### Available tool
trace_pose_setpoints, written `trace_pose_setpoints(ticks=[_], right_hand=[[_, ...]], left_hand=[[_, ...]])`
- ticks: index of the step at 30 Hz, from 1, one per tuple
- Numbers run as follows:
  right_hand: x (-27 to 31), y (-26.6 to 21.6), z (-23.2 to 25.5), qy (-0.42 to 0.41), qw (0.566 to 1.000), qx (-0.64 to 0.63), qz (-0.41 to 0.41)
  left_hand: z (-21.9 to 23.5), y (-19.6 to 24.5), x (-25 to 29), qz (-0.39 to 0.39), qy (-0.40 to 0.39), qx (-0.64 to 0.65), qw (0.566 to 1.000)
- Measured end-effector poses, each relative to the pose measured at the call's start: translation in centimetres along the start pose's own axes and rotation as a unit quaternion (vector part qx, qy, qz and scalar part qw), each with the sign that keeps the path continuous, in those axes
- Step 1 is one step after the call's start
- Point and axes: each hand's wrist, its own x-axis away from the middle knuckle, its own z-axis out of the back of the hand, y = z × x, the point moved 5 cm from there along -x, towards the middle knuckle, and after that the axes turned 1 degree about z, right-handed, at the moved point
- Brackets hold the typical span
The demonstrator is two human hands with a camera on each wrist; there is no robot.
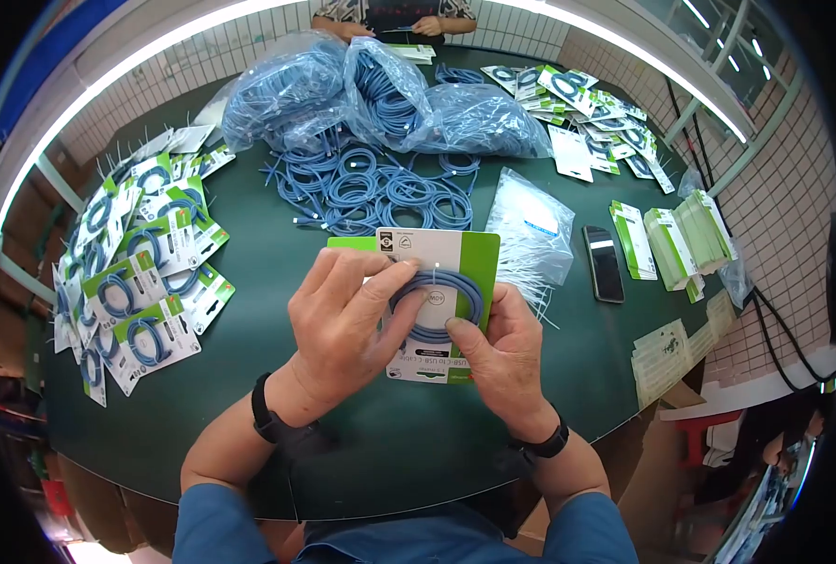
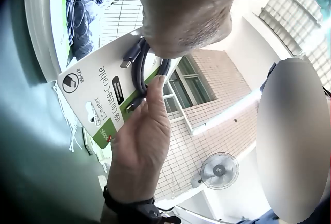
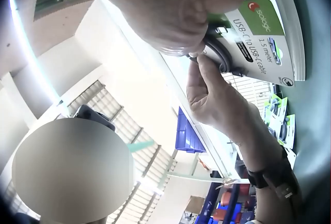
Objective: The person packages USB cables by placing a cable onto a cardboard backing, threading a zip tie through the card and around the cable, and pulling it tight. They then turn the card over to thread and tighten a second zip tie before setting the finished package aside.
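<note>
In the head view, a green and white cable card (image 1: 448, 246) is held up over the table, with a coiled blue USB cable (image 1: 477, 299) against its face. A thin white tie (image 1: 437, 271) shows at the top of the coil. My left hand (image 1: 338, 310) pinches the coil at its upper left, thumb inside the ring and index finger by the tie. At the lower right, my right hand (image 1: 504, 352) grips card and coil, thumb in front, its other fingers partly hidden behind. The left wrist view shows the cable's connector ends (image 2: 133, 53) against the printed card.
Finished-looking carded cables (image 1: 145, 254) pile up at the left, more (image 1: 587, 103) at the back right. Loose coils (image 1: 371, 193) lie before plastic bags (image 1: 296, 89) of cables. White ties (image 1: 531, 221), a phone (image 1: 604, 263) and card stacks (image 1: 671, 244) are at the right. Someone sits opposite (image 1: 399, 14).
</note>
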Motion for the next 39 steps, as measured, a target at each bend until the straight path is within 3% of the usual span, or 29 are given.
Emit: trace_pose_setpoints(ticks=[7, 20, 23, 26, 27, 28, 30, 31, 34, 36, 39], right_hand=[[0.2, 0.5, -0.3, 0.003, 1.000, -0.012, 0.011], [0.0, 1.3, -0.7, 0.004, 0.999, 0.007, 0.045], [-0.5, 1.4, 0.3, -0.001, 1.000, 0.005, 0.010], [-1.0, 1.3, 0.9, -0.007, 1.000, -0.004, 0.007], [-1.0, 1.3, 1.1, -0.009, 1.000, -0.007, 0.003], [-0.8, 1.3, 1.3, 0.006, 1.000, -0.008, 0.003], [-0.7, 1.3, 0.1, -0.029, 0.999, 0.022, -0.013], [-0.7, 1.3, -0.2, -0.048, 0.998, 0.037, -0.021], [-0.8, 0.8, -0.4, -0.077, 0.991, 0.108, -0.034], [-0.8, 1.1, -0.3, -0.096, 0.984, 0.141, -0.044], [-1.1, 1.0, -0.1, -0.107, 0.971, 0.209, 0.036]], left_hand=[[-0.5, 0.5, 0.3, 0.003, 0.006, 0.013, 1.000], [-0.6, 0.4, 0.6, -0.076, 0.000, 0.020, 0.997], [-0.6, 0.6, 0.3, -0.086, 0.008, 0.038, 0.996], [0.5, -0.8, 0.3, 0.144, 0.129, 0.165, 0.967], [0.7, -0.6, 0.3, 0.141, 0.119, 0.171, 0.968], [0.2, -1.4, 0.7, 0.223, 0.066, 0.265, 0.936], [-1.1, -2.6, 2.1, 0.376, -0.050, 0.433, 0.818], [-1.0, -2.8, 2.5, 0.375, -0.064, 0.439, 0.814], [-1.3, -3.6, 4.3, 0.430, -0.182, 0.475, 0.746], [-0.9, -3.9, 4.2, 0.431, -0.213, 0.465, 0.744], [-0.6, -4.4, 4.0, 0.425, -0.259, 0.439, 0.748]])
